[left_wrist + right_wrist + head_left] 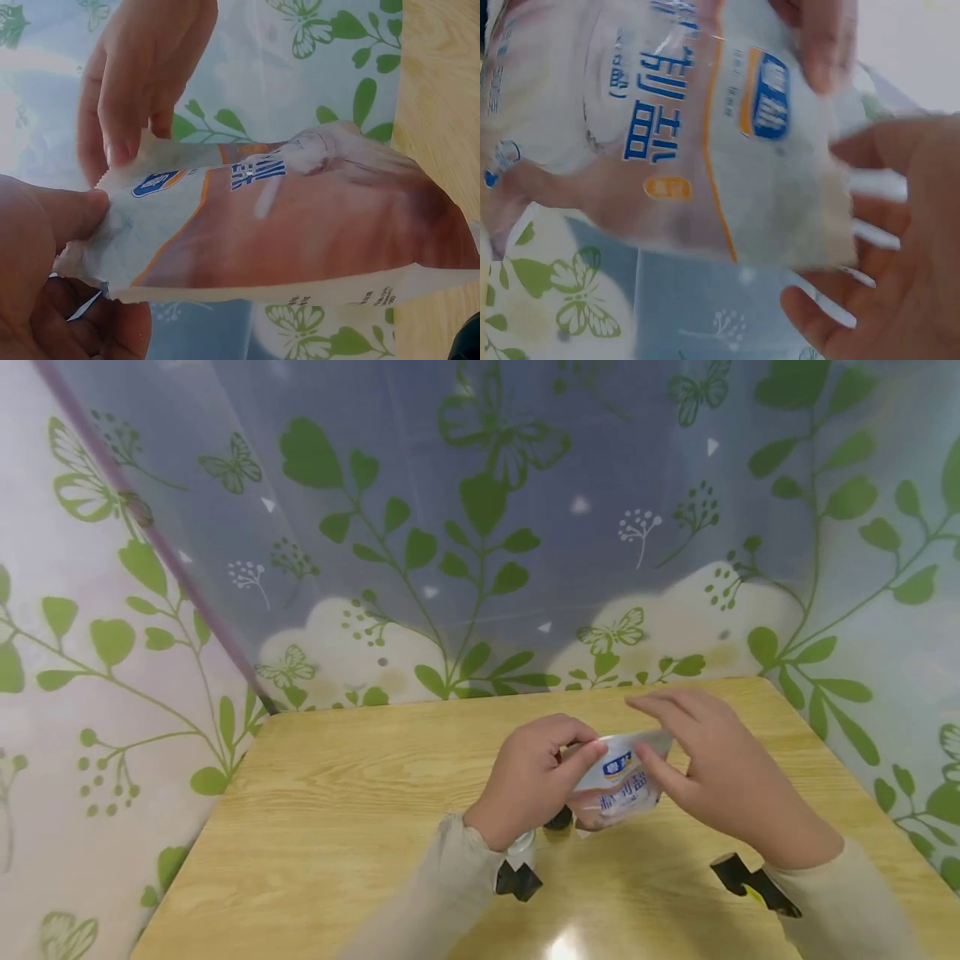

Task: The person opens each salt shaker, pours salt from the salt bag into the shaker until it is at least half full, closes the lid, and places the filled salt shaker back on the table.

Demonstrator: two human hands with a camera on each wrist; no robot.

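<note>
A plastic bag of salt, white at the top and pinkish below with blue lettering, is held up over the table. My left hand pinches its top edge, thumb in front and curled fingers behind, as the left wrist view shows. At the bag's other top corner is my right hand, its thumb close against the bag's face and its fingers extended past the edge. In the right wrist view the right hand is blurred, with spread fingers beside the top edge of the salt bag.
A wooden table lies beneath. Under my left wrist, a clear glass container and a small black object are partly hidden. Behind the table hangs a curtain printed with leaves and butterflies. Black straps sit at both wrists.
</note>
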